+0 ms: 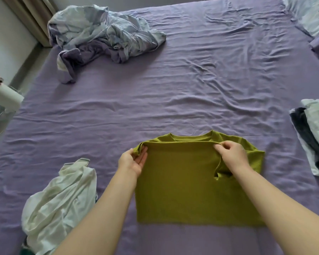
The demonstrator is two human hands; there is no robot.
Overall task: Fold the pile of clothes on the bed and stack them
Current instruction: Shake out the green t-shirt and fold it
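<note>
Head view: green t-shirt [188, 184] lies flat on the bed [155, 100], near edge centre, neckline pointing away from the person. Lower part is doubled up over the body; the raised hem runs as a straight fold line just below the collar. A sleeve sticks out from under it on the right side.

Left hand [133, 161] is at the left end of that fold line, palm turned up, thumb and fingers [143, 153] pinching the fabric corner. Right hand [232, 157] is at the right end, palm down, fingers curled and pinching the hem edge; some fabric bunches into a small loop under the wrist. Both forearms reach in from the bottom of frame, right one lying across the shirt.

White garment [61, 201] is crumpled on the bed to the left of the shirt, apart from it, unfolded; a bit of dark green cloth shows at its bottom edge. Folded stack [313, 137] sits at the right edge of frame, white and dark navy pieces, well apart from the shirt.

Far left on the bed: rumpled patterned blanket [103, 34] with purple lining. Pillow [309, 13] in the far right corner. White cylindrical object [6, 97] off the bed at left, can't tell what it is. Curtain [35, 17] top left.
</note>
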